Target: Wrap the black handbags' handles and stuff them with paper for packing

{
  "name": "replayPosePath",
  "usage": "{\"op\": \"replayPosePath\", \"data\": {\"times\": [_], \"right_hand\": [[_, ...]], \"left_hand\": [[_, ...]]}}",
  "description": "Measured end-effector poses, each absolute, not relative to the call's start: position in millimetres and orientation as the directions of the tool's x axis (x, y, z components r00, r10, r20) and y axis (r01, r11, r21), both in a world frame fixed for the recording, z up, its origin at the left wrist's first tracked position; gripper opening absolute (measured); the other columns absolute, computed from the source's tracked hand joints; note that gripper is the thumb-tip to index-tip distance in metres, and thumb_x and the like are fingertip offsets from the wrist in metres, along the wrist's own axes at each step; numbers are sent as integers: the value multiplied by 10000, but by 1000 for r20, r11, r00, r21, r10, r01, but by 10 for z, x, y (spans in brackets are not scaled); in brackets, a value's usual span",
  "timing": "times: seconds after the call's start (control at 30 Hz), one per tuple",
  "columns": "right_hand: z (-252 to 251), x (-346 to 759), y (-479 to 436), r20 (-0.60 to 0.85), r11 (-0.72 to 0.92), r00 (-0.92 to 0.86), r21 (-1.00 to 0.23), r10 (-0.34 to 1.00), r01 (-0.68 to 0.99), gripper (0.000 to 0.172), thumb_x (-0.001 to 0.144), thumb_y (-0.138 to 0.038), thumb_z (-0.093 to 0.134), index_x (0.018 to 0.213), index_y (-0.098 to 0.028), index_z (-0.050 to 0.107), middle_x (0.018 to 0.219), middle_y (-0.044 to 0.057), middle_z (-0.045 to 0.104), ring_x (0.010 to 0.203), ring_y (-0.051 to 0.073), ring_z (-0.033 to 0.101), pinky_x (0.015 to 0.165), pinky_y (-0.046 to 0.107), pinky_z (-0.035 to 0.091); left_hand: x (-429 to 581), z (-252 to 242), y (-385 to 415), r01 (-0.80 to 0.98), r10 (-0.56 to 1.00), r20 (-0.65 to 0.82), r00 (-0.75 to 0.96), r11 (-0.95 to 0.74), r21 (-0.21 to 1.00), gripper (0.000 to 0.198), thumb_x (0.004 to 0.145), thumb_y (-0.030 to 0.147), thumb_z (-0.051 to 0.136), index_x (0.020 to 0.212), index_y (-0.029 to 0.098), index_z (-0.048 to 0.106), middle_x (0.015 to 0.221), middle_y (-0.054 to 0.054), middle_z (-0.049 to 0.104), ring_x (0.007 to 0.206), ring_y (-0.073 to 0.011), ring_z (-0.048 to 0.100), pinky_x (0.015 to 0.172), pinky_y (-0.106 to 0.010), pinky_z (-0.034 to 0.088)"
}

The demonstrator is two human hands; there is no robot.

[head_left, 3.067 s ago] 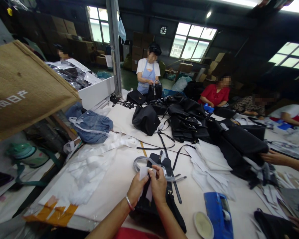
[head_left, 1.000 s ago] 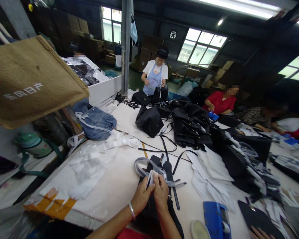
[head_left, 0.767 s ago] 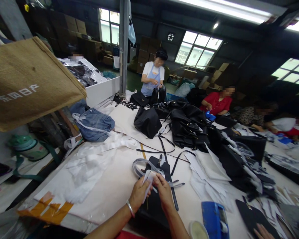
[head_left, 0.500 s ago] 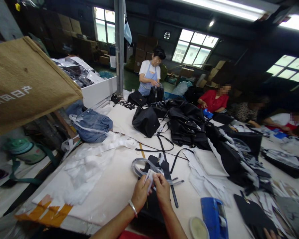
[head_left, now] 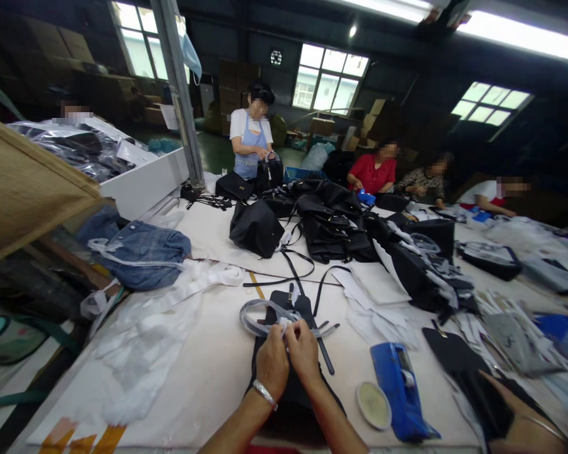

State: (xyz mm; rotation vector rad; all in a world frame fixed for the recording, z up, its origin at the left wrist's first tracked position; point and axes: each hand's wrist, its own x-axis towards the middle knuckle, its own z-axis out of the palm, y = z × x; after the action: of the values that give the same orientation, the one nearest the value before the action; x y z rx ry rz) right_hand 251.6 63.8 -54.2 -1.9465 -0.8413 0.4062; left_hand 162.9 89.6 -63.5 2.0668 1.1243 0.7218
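Note:
A black backpack (head_left: 291,394) lies on the table in front of me, its flap and straps pointing away. Its handle (head_left: 253,317), sheathed in clear grey plastic, loops over the flap. My left hand (head_left: 271,360), with a silver bangle at the wrist, is closed in a pinch at this handle. Against it, my right hand (head_left: 303,350) pinches too. Between the fingertips shows a small white strip (head_left: 284,322), thin like paper or foam; most of it is hidden by the fingers.
A blue tape dispenser (head_left: 397,391) and a round tub (head_left: 373,405) stand to my right. Beyond them a co-worker's hand (head_left: 515,410) touches a black bag piece. Black bags (head_left: 331,221) are heaped ahead; denim cloth (head_left: 146,252) and white sheeting (head_left: 156,328) lie left.
The view has swung right. Both hands have drawn closer together at the handle, and less of the white strip shows. A co-worker's hand has come further in at the lower right.

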Motion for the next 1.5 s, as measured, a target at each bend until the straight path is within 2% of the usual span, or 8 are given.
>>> {"op": "replayPosePath", "data": {"times": [0.27, 0.43, 0.6, 0.73, 1.03, 1.13, 1.23, 1.5], "right_hand": [[-557, 2548, 505, -76, -239, 684, -960, 725, 146, 313, 820, -485, 497, 674, -215, 554, 609, 5, 610, 556, 173, 555, 520, 271, 414], [-543, 2563, 455, -65, -201, 669, -971, 741, 129, 263, 803, -434, 541, 691, -198, 573, 645, 7, 614, 610, 164, 555, 559, 256, 422], [-583, 2532, 406, -116, -241, 695, -967, 709, 84, 233, 850, -389, 475, 749, -199, 565, 616, -19, 591, 546, 139, 563, 525, 236, 418], [-605, 2505, 363, 3, -326, 720, -890, 694, 318, 188, 884, -330, 446, 827, -203, 572, 685, -10, 618, 619, 139, 586, 590, 235, 418], [-696, 3055, -435, 164, -299, 481, -602, 861, 741, 118, 881, -223, 462, 908, -220, 576, 894, 12, 627, 862, 147, 559, 770, 237, 403], [-705, 3655, -1218, 33, -723, 857, -520, 514, 454, 142, 876, -225, 458, 862, -214, 599, 911, 27, 625, 913, 153, 543, 824, 240, 378], [-778, 4204, -2013, -23, -858, 967, -466, 254, 214, 233, 893, -247, 382, 926, -151, 591, 973, 118, 604, 944, 207, 532, 799, 300, 371], [-1304, 4664, -2562, -318, -839, 923, -543, 217, 10, 331, 813, -430, 480, 661, -164, 606, 624, 5, 627, 619, 133, 549, 564, 213, 366]], "left_hand": [[1623, -846, 885, 443, 727, 343, 594, -652, 615, 289, 902, 166, 339, 1140, 173, 503, 1067, -129, 603, 978, -220, 589, 798, -348, 501], [1547, -838, 856, 324, 659, 365, 658, -684, 653, 388, 894, 166, 363, 1273, 144, 441, 1302, -173, 498, 1260, -256, 421, 1004, -456, 399], [1415, -612, 942, 177, 734, 16, 679, -185, 967, 373, 878, 362, 442, 1206, 204, 524, 1234, -91, 581, 1159, -243, 523, 971, -409, 431], [1497, -558, 1078, 194, 728, -394, 560, 347, 917, 531, 738, 446, 623, 1173, 158, 526, 921, -46, 695, 764, -197, 656, 667, -291, 524], [1608, -606, 1015, 336, 583, -483, 654, 348, 875, 435, 622, 438, 732, 929, 143, 647, 803, -35, 706, 714, -186, 654, 641, -259, 515], [1549, -715, 1083, 352, 598, -522, 608, 387, 852, 423, 638, 419, 733, 963, 166, 635, 842, -33, 704, 746, -180, 658, 668, -258, 520], [1525, -771, 1084, 360, 578, -547, 606, 415, 836, 429, 646, 406, 735, 989, 174, 622, 882, -33, 704, 746, -167, 657, 668, -244, 519], [1653, -691, 946, 411, 566, -548, 616, 363, 836, 439, 658, 425, 724, 990, 158, 616, 832, -22, 708, 718, -142, 652, 647, -207, 511]]}}
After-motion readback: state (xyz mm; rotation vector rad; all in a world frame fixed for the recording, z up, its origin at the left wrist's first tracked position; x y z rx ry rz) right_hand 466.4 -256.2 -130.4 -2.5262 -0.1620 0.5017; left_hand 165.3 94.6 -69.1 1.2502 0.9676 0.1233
